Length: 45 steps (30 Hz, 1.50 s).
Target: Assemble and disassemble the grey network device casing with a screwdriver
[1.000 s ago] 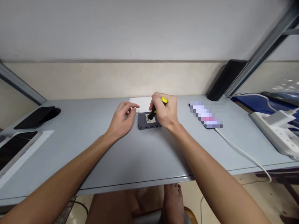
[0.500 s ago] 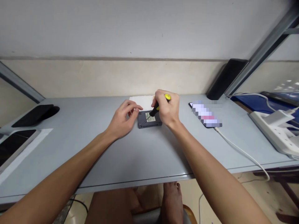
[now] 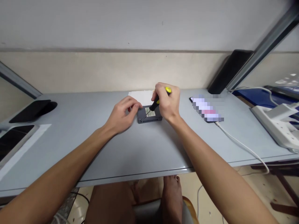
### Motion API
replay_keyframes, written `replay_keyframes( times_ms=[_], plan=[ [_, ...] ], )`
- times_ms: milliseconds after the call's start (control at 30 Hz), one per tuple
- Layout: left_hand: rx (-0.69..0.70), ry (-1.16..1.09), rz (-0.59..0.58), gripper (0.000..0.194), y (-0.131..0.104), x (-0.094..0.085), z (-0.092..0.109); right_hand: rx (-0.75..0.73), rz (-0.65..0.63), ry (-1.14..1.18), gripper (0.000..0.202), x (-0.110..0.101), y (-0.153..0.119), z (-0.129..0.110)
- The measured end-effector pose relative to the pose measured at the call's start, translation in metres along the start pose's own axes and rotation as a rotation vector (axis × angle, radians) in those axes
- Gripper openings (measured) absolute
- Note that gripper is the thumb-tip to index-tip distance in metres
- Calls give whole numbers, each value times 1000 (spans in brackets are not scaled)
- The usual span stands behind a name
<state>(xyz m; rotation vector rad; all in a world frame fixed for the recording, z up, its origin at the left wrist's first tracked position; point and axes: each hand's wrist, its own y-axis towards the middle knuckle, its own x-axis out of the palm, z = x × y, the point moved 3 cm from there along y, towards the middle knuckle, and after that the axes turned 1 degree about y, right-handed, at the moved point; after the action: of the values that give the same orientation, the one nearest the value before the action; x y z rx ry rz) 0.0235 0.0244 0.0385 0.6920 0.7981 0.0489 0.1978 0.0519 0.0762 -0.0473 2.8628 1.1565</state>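
A small dark grey box (image 3: pixel 149 119) lies flat on the grey desk, with a pale printed label (image 3: pixel 149 112) on top and a row of slots along its near side. My right hand (image 3: pixel 167 101) is closed around the black and yellow handle of a screwdriver (image 3: pixel 154 104). The tool slants down to the left, its tip at the box's near left corner. Bent and slightly apart, the fingers of my left hand (image 3: pixel 125 113) rest at the box's far left corner, apparently touching it and not wrapped round it.
White paper (image 3: pixel 141 97) lies behind the box. On the right are a lit phone (image 3: pixel 206 109) on a white cable, a black cylinder (image 3: pixel 230 71) and a white power strip (image 3: pixel 277 129). A dark flat object (image 3: pixel 30 110) and a tablet-like device (image 3: pixel 15 141) lie left. The desk edge (image 3: pixel 140 177) runs in front.
The view has tilted a little, so the desk sits slightly higher. My left fingers have drawn in slightly at the box's corner. The screwdriver remains at the same corner in my right hand.
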Motion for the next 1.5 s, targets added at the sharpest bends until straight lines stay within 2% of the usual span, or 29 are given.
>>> replay_keyframes(
  times_ms=[700,1300,1500],
  plan=[
    [-2,45,-65,26,1,-1,1,62,-27,-79,50,0,3,10],
    [25,59,-124,29,0,0,3,70,22,2,50,0,4,16],
    [25,47,-141,30,0,0,4,65,-4,-2,49,2,4,13]
  ],
)
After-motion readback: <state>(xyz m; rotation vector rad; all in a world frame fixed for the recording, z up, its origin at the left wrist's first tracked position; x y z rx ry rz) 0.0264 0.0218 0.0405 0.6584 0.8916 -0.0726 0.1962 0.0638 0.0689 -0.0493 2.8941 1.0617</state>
